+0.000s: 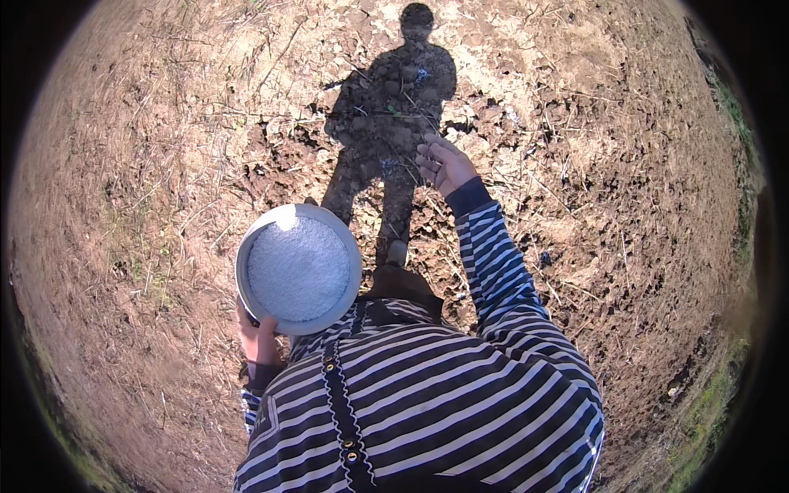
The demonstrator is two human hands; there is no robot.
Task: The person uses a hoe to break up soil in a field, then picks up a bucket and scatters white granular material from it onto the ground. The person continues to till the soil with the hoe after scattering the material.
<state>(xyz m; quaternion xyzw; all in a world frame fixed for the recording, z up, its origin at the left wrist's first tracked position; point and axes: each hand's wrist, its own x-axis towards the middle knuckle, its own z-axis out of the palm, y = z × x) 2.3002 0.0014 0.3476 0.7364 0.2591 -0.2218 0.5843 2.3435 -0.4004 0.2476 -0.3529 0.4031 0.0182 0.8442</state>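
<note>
A pale round bucket is held at my left side, filled close to its rim with fine white granules. My left hand grips its near edge, thumb up against the rim and the fingers partly hidden below. My right hand reaches forward over the soil, loosely curled with gaps between its fingers. Nothing shows in that hand, though its palm is only partly seen. Small whitish-blue specks lie on the ground within my shadow.
Dry, cloddy soil strewn with straw and thin stalks surrounds me. One shoe tip shows below my dark trousers. Green grass borders the ground at the right. Sparse weeds grow to the left.
</note>
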